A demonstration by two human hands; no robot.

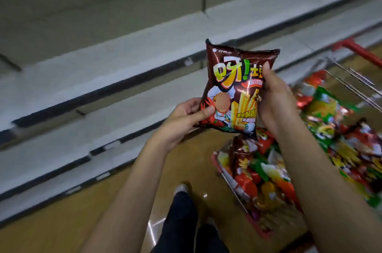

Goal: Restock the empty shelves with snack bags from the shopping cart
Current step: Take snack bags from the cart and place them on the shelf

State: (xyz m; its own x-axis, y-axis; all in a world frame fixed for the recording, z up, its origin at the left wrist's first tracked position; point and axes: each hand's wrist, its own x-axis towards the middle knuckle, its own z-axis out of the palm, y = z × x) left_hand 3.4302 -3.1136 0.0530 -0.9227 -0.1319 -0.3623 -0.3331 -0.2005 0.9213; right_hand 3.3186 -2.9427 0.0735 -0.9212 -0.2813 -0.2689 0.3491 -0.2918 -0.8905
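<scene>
Glossy brown foil, crinkled and puffed: the snack bag (237, 87) stands upright between your hands, above the near corner of the shopping cart (351, 91). Your left hand (184, 120) pinches its lower left corner, thumb flat on the print; your right hand (275, 95) grips its right edge. Left of the cart run pale, smooth, flat shelves (128, 52); its wire basket holds a heap of shiny red, green and yellow bags (289, 170).

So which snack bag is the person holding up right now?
The dark brown snack bag with the fries picture. The left hand and right hand both grip it above the floor; the others lie piled in the shopping cart.
</scene>
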